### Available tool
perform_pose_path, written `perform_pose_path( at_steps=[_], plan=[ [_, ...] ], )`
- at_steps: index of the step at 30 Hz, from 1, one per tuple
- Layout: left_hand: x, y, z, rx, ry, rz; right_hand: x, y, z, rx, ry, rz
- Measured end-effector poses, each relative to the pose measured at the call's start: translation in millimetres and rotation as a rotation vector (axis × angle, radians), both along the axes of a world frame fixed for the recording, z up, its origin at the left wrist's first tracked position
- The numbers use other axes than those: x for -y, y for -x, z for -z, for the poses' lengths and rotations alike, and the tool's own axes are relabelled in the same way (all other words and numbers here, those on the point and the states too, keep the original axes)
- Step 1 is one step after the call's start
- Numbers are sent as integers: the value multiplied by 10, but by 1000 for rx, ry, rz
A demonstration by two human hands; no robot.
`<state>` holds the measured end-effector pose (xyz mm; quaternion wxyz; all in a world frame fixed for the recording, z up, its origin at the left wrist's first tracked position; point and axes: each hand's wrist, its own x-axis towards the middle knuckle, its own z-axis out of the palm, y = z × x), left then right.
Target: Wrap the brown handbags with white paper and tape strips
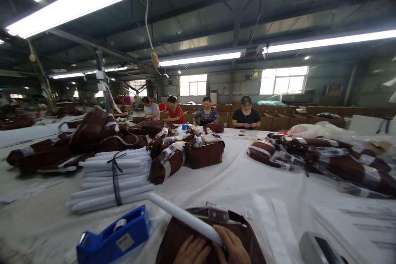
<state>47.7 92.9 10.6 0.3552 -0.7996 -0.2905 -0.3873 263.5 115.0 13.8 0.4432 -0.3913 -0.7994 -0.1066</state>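
Stretched from left to right, a wide table (235, 177) with wrinkled white cover. Along its far side, several co-workers (246, 119) with lowered heads. On the table at left, a large heap of dark brown leather bags (91, 132); at right, another heap of brown bags (334, 161), partly in clear wrapping. Left of centre, a bundle of long white rolls (99, 185), tied with black ribbon.

In the near middle, under both hands, a dark brown leather bag (176, 233) with a strap (238, 217) at its far edge. Left of the bag, a blue plastic tape dispenser (119, 237). Slanting over the bag, with far end pointing left past the bag's edge, a slim white roll (182, 216).

Left hand (193, 251): fingers nearly straight, slightly apart, laid close below the roll; because of the hidden thumb, cannot tell about pinching. Right hand (233, 246): closed about the roll's near end, seemingly pinching between thumb and fingers.

For good handling, better to grip the roll softly, as probably easy to crease. Steady the bag with left fingers, spreading the pressure, not poking. Keep the strap free from under the roll, and guard the long far end against knocking the dispenser.
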Motion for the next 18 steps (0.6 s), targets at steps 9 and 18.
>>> perform_pose_path(
  at_steps=[9, 18],
  plan=[
    [65, -55, -43, 47, 53, 15, 106, 30, -145, -1, 21, 7],
    [-16, -30, 21, 43, -16, 6, 56, 17, -82, -19, -32, -10]
  ],
)
